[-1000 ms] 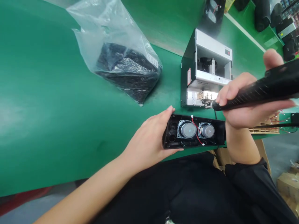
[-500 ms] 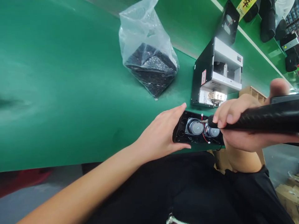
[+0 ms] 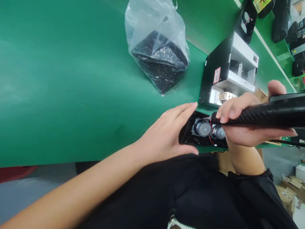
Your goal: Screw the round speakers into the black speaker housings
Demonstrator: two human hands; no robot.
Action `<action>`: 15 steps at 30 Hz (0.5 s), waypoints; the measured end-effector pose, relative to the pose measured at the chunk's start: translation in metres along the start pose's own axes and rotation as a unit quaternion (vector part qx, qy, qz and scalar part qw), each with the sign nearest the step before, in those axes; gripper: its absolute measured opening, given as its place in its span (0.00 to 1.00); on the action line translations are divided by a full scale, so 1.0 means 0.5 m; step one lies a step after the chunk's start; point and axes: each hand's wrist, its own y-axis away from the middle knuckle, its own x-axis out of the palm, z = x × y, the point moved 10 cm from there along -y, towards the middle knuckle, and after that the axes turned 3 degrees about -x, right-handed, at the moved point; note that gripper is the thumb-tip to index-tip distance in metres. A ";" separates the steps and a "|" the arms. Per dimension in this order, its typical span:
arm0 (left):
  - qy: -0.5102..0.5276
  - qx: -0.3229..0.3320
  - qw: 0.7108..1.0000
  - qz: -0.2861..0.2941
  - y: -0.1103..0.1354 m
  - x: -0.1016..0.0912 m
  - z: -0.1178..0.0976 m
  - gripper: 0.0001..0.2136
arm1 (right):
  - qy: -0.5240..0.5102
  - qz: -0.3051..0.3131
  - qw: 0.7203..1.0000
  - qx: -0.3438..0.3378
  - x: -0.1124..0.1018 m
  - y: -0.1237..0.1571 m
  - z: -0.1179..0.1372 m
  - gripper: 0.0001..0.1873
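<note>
L hand (image 3: pixel 166 135) is spread wide, thumb + fingers cupping the left end of a blk spkr case (image 3: pixel 188 139), which lies open side up at the table's near edge. R hand (image 3: pixel 240 119) is wrapped round a blk driver (image 3: pixel 274 111), ribbed grip; its thin metal tip (image 3: pixel 206 118) is at the far edge of the left spkr unit (image 3: pixel 203 128), contact unclear. Right spkr unit (image 3: pixel 219 133) sits beside it; both round, grey, metallic, w/ red wire (image 3: pixel 210 138) btwn. Table (image 3: pixel 71 89) is green, smooth, a bit glossy. Farther: clear, crinkly plastic bag (image 3: pixel 154 19) w/ blk contents; right of it, boxy blk/silver metal machine (image 3: pixel 221 57). Grey floor (image 3: pixel 59 178) near left, cardboard boxes (image 3: pixel 286 197) near right. Machine's red/white label (image 3: pixel 216 75): text too small. Yellow sign (image 3: pixel 261 4), far right: dark characters, cut off.
</note>
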 end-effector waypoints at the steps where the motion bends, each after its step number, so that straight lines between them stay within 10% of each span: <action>1: 0.002 0.007 1.000 -0.017 -0.003 -0.016 -0.010 0.51 | 0.004 -0.004 1.000 0.005 -0.005 -0.003 0.011 0.32; 4: -0.047 0.053 0.996 -0.052 -0.029 -0.062 -0.065 0.16 | 0.017 0.004 1.000 0.023 -0.019 -0.013 0.043 0.28; 15: -0.331 0.185 0.918 0.115 -0.150 -0.008 -0.197 0.20 | 0.042 -0.139 0.989 -0.005 -0.132 -0.008 0.111 0.19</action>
